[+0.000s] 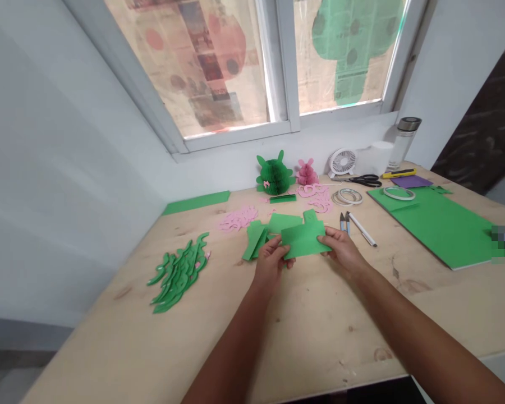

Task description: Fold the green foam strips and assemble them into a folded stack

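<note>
A rectangular green paper piece [303, 240] is held up over the wooden table [311, 336] between both hands. My left hand [273, 257] pinches its left edge, thumb on the front face. At the right edge my right hand [340, 247] grips it the same way. Just behind and to the left, loose green paper scraps [256, 240] lie in a small heap. Green cut-out strips [180, 275] are piled on the left side of the table, and pink cut-outs [239, 219] lie farther back.
Green and pink paper figures [275, 175] stand by the wall. Right of them are a small fan [342, 163], black scissors [365, 180], tape rolls [347, 196], a yellow cutter [399, 174] and a bottle [403, 145]. A white pen [362, 230] lies beside large green sheets [441, 227].
</note>
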### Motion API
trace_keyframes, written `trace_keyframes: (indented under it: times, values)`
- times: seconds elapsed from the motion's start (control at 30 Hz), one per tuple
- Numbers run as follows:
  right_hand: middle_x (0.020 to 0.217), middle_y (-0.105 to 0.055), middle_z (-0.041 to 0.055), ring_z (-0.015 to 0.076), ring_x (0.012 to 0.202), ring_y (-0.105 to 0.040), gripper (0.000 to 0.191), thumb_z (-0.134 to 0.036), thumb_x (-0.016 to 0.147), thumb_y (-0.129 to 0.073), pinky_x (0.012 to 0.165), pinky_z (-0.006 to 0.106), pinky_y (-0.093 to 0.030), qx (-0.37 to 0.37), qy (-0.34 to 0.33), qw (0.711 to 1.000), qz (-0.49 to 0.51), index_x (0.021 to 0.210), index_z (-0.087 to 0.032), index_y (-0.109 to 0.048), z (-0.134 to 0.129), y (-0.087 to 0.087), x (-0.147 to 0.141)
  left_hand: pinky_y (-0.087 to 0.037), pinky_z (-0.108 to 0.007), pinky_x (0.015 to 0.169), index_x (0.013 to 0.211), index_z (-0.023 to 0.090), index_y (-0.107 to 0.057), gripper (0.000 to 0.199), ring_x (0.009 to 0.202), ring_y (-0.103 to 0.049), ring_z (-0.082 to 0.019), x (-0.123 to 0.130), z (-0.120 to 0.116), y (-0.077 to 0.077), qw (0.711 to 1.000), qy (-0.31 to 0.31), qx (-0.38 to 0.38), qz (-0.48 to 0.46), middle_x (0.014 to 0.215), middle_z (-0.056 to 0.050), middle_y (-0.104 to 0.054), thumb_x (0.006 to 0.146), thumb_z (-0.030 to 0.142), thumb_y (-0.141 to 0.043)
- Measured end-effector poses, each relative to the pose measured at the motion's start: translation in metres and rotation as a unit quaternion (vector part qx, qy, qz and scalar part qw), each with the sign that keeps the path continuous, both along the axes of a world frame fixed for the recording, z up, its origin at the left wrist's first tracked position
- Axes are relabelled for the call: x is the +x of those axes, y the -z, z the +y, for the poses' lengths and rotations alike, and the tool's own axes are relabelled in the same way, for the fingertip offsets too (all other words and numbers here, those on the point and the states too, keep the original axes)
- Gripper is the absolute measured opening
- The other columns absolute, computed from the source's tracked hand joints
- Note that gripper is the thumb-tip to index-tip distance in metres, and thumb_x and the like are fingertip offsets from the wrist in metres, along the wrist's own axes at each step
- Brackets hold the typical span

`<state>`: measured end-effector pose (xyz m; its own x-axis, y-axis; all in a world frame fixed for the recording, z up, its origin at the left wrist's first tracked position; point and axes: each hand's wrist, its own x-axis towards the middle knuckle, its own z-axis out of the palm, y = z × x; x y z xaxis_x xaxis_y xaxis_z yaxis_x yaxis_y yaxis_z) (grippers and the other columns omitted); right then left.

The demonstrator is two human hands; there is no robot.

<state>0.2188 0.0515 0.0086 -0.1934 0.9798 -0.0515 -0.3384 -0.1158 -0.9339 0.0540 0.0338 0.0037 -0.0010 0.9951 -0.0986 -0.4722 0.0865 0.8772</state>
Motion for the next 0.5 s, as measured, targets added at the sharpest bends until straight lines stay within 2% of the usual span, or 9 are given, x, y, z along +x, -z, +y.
trace_keyframes:
  times: [0.27, 0.37, 0.5]
  values:
    - [0.061, -0.053, -0.0018, 0.0085, 0.052, -0.041, 0.011, -0.022, 0.063, -0.068, 0.043, 0.021, -0.029, -0.017, -0.040, 0.995, 0.092, 0.072, -0.017, -0.063, -0.004, -0.005, -0.001, -0.037, -0.019, 0.045, 0.074, 0.018, -0.050, 0.023, 0.048, -0.052, -0.008, -0.007, -0.003, -0.005, 0.987, 0.073, -0.059, -0.134, 0.055, 0.004, -0.055, 0.060, 0.019, -0.068]
    - [0.067, -0.056, -0.0008, 0.0084, 0.053, -0.044, 0.012, -0.021, 0.063, -0.068, 0.044, 0.020, -0.032, -0.036, -0.044, 0.992, 0.114, 0.073, -0.017, -0.063, -0.003, -0.002, 0.000, -0.040, -0.020, 0.050, 0.075, 0.018, -0.052, 0.019, 0.051, -0.054, -0.009, -0.010, -0.004, -0.004, 0.981, 0.091, -0.054, -0.166, 0.056, 0.002, -0.057, 0.063, 0.019, -0.066]
    - [0.067, -0.057, -0.0003, 0.0089, 0.052, -0.046, 0.013, -0.022, 0.063, -0.068, 0.045, 0.021, -0.035, -0.051, -0.038, 0.992, 0.112, 0.072, -0.018, -0.060, -0.002, 0.001, 0.001, -0.043, -0.024, 0.056, 0.082, 0.018, -0.056, 0.020, 0.058, -0.059, -0.013, -0.014, -0.004, -0.004, 0.977, 0.135, -0.026, -0.161, 0.060, 0.000, -0.060, 0.063, 0.019, -0.062]
